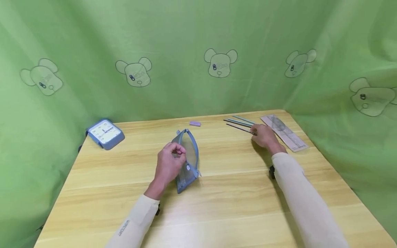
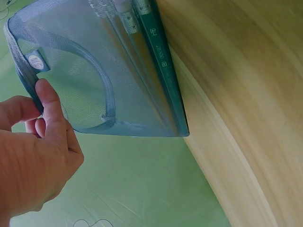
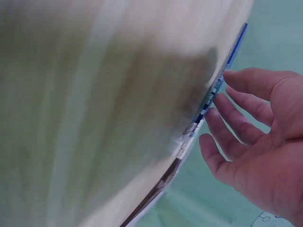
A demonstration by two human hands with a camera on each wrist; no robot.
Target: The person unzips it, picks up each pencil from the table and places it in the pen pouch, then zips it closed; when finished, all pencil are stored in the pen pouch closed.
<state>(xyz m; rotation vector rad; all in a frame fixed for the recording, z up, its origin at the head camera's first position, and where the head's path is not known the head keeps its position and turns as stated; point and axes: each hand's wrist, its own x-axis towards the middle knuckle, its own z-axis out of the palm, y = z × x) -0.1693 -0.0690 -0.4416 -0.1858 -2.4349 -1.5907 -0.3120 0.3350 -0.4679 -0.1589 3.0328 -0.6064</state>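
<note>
My left hand [image 1: 170, 162] pinches the rim of a blue mesh zip pouch [image 2: 90, 28] between thumb and fingers. The pouch stands tilted on the table with its zipper gaping. Through the mesh show several pencils, among them a green HB pencil [image 2: 158, 52]. Over at the right, my right hand [image 1: 263, 135] is at the near ends of several thin pencils [image 1: 238, 121] lying fanned on the table. In the right wrist view its fingers are spread and gently bent, fingertips at a blue pencil [image 3: 220, 80]; a firm grip does not show.
A ruler set in a clear sleeve [image 1: 285, 132] lies just right of the right hand. A purple eraser [image 1: 195, 123] sits near the back edge of the wooden table [image 1: 124, 179]. The blue clock [image 1: 106, 133] stands at the back left. Green curtain [image 1: 176, 41] surrounds the table.
</note>
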